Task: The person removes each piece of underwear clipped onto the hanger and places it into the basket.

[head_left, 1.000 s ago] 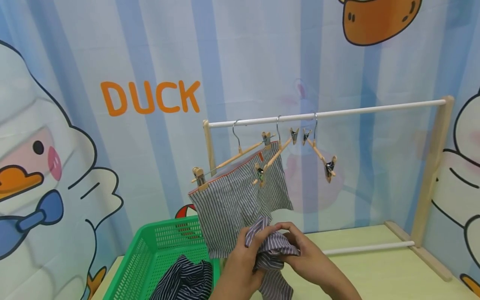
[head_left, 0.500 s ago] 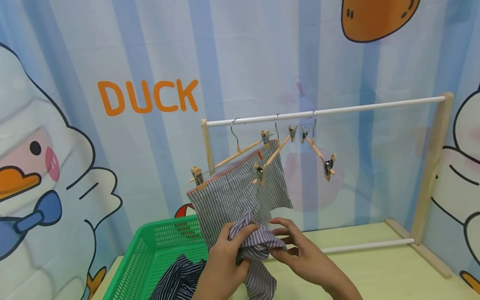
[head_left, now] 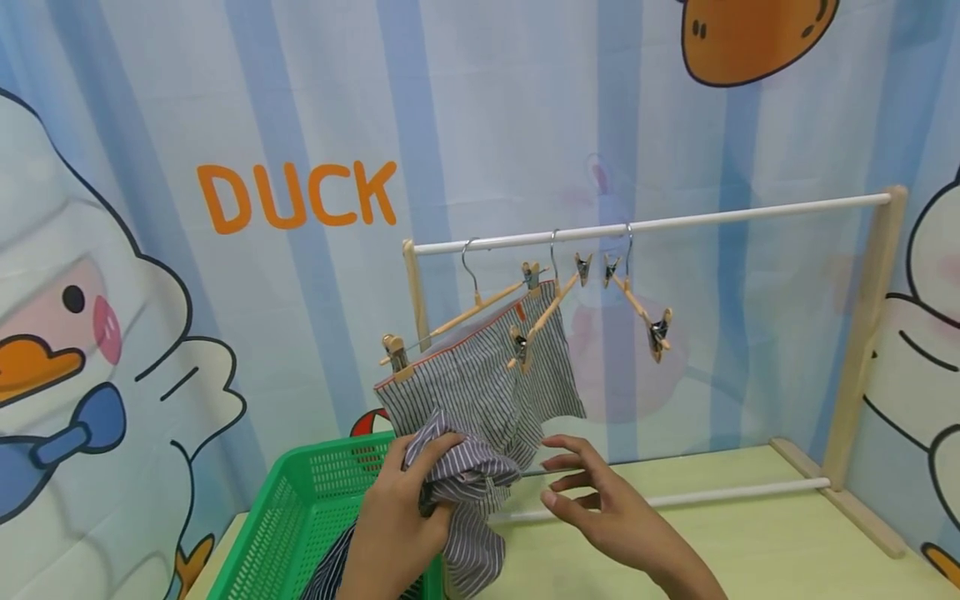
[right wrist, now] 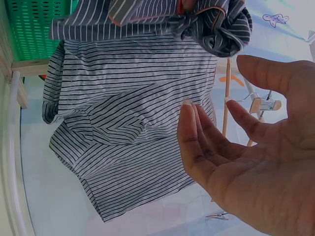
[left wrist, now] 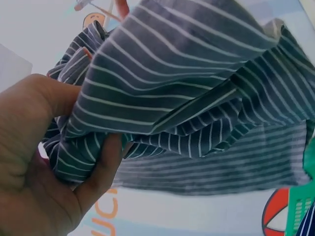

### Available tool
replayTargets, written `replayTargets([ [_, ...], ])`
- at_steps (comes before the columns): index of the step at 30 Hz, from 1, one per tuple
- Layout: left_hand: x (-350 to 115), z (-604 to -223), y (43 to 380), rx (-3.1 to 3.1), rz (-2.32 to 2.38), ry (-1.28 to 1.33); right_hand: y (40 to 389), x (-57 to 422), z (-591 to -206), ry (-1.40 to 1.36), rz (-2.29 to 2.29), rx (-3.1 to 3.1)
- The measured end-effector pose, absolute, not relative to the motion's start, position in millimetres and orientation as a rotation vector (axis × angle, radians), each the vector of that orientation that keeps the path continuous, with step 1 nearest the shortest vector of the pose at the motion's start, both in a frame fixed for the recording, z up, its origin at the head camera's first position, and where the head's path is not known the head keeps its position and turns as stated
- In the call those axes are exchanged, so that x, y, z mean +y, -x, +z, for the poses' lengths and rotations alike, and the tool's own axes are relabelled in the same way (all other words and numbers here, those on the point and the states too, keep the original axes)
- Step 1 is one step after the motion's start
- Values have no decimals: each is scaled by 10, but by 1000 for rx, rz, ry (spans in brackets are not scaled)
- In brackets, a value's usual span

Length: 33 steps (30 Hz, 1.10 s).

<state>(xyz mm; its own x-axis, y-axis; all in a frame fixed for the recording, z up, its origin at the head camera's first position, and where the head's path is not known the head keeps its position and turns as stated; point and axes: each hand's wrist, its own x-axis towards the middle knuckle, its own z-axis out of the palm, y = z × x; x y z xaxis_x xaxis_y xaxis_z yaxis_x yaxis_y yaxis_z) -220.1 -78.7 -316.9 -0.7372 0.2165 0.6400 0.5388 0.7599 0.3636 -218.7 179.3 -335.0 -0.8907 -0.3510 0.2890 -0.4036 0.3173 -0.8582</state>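
A bunched grey garment with white stripes is gripped by my left hand, and its lower part hangs down. In the left wrist view the thumb and fingers pinch its folds. An orange-edged piece of this garment shows at the top of the right wrist view. My right hand is apart from it on the right, fingers loosely bent with nothing in them. Behind both hands, striped shorts with an orange waistband edge hang from a clip hanger; the held garment partly hides them.
The hanger is on a white-railed wooden rack, beside a second clip hanger and a third clip hanger, both without clothes. A green basket stands at left on the pale table, with a dark striped garment inside.
My right hand has let go of the bunched garment and stays at the right. The left hand has carried the garment leftward, towards the basket side.
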Motion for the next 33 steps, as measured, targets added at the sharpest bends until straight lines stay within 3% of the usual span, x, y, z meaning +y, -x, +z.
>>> replayTargets([
  [12, -1028, -3093, 2183, -2384, -633, 431, 2199, 1797, -3361, -736, 1633, -2513],
  [21, -1196, -3015, 2156, -2555, -625, 167, 2210, 1784, -3383, -732, 1593, -2527],
  [33, -1464, -3065, 2315, -2643, -658, 10, 2215, 1765, -3387, -729, 1584, -2538],
])
